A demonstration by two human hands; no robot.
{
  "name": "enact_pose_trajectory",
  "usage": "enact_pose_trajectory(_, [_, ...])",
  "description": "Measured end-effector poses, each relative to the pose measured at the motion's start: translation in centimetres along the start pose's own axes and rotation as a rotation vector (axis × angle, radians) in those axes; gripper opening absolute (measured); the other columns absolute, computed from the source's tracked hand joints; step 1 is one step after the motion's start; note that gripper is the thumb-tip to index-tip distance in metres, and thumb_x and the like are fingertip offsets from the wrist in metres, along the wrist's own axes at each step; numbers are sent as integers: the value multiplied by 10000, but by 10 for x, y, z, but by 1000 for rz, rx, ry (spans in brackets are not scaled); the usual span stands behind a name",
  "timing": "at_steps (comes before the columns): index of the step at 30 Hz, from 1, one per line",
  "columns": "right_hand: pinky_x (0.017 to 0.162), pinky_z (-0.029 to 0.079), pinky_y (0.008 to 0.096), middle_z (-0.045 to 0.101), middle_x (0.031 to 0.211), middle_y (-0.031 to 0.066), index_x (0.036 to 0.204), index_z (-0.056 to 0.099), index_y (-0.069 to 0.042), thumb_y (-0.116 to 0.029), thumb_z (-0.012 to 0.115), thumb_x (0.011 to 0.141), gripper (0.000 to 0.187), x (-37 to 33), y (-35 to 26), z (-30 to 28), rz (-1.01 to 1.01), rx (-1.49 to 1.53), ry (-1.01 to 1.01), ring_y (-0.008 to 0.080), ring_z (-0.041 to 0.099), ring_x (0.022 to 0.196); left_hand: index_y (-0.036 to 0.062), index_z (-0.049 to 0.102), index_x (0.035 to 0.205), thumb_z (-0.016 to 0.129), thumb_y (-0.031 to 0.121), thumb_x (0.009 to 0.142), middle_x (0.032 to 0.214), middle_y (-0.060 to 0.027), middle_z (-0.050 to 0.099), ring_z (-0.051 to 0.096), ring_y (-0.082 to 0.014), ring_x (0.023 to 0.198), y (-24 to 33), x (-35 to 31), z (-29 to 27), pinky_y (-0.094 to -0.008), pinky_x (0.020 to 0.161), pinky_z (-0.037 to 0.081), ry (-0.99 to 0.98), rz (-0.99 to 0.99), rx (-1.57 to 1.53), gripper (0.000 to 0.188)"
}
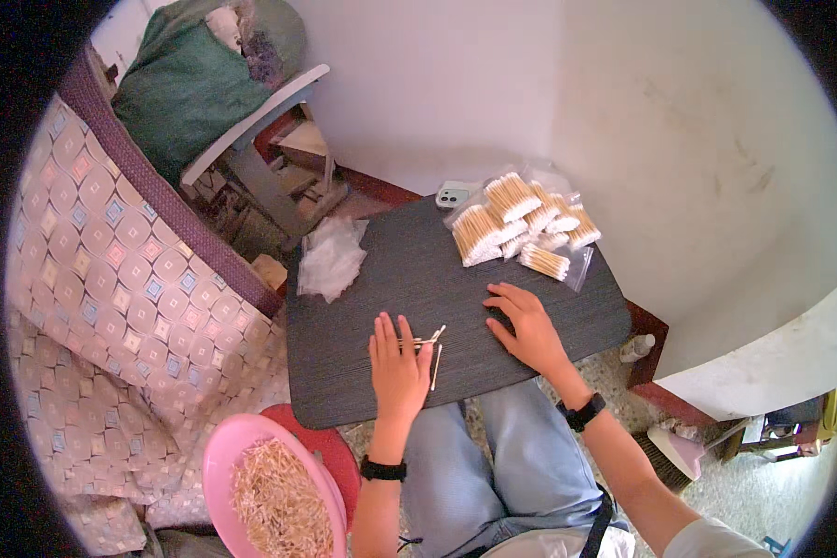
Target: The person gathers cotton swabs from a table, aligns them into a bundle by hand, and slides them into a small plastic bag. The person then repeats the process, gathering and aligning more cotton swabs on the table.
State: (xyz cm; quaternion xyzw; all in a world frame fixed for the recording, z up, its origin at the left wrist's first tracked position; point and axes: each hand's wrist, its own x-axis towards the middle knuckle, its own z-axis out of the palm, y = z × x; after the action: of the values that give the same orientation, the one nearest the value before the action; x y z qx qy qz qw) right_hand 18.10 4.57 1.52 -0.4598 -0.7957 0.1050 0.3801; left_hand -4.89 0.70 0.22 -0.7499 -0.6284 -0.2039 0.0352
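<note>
My left hand lies with its fingers stretched out over a few loose cotton swabs on the dark table. Some of those swabs poke out past the thumb, and one swab lies apart beside it. Resting farther right, my right hand has its fingers spread and nothing in them. Beyond it, at the back right, is a pile of clear bags filled with cotton swabs. One small bundle of swabs sits at the front of that pile. What lies under my left palm is hidden.
Clear plastic bags are stacked at the table's left edge. A pale phone lies at the back edge. Below left, a pink basin full of loose swabs stands over a red stool. A patterned sofa borders the left, walls the back and right.
</note>
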Motion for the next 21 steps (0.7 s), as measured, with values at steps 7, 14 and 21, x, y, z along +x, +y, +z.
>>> enact_pose_trajectory(7, [1043, 346, 428, 510, 1303, 133, 1186, 558, -59, -141, 623, 833, 368, 0, -17, 0, -57, 17, -18, 323, 447, 1241, -105, 348, 1345, 413, 273, 968, 1453, -280, 265, 241, -402, 1366, 33, 10, 7, -476, 1087, 259, 44, -8, -66, 538])
enact_pose_trajectory(14, [1118, 213, 448, 355, 1466, 57, 1388, 395, -81, -364, 494, 924, 552, -22, -44, 23, -247, -246, -323, 233, 322, 1354, 4, 364, 1386, 427, 249, 959, 1464, -162, 331, 286, -318, 1368, 15, -7, -12, -475, 1102, 229, -139, 157, -98, 496])
enact_pose_trajectory(21, [1116, 212, 455, 377, 1453, 41, 1374, 417, -92, -391, 518, 892, 576, -33, -56, 12, -223, -344, -323, 203, 337, 1340, 80, 415, 1380, 453, 264, 946, 1453, -131, 364, 333, -284, 1350, 25, -22, -18, -491, 1090, 248, -83, 123, 3, 473])
